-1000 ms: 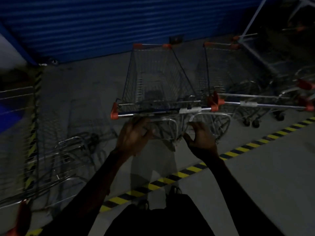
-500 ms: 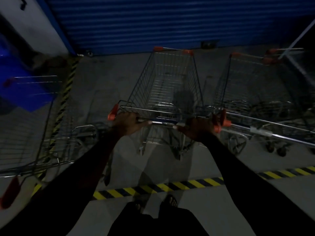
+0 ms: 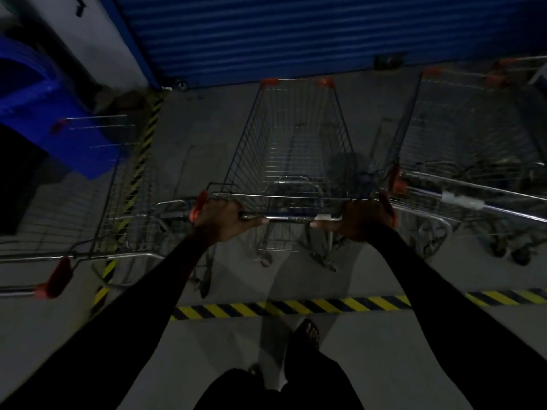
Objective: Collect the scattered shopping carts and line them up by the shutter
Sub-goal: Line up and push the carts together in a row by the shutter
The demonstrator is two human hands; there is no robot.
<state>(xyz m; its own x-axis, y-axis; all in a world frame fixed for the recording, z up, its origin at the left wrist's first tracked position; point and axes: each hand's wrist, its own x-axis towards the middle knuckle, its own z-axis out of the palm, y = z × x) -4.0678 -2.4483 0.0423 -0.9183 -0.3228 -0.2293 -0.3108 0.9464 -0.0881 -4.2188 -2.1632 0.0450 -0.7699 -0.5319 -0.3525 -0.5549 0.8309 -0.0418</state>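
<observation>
A wire shopping cart [image 3: 296, 137] with orange corner caps stands in front of me, its nose pointing at the blue shutter [image 3: 266, 34]. My left hand [image 3: 220, 218] grips the left end of its handle bar [image 3: 288, 217]. My right hand [image 3: 362, 218] grips the right end of the same bar. A second cart [image 3: 473, 134] stands close on the right, side by side with mine. A third cart [image 3: 88, 202] sits at the left, partly cut off by the frame edge.
A blue bin [image 3: 44, 108] stands at the far left by a white wall. Yellow-and-black hazard tape [image 3: 296, 309] crosses the grey floor just ahead of my feet; another strip [image 3: 139, 173] runs toward the shutter on the left. The scene is dim.
Both hands closed on the cart's handle bar after hovering just under it. The cart now faces the shutter more squarely, and it sits nearer the cart on the right.
</observation>
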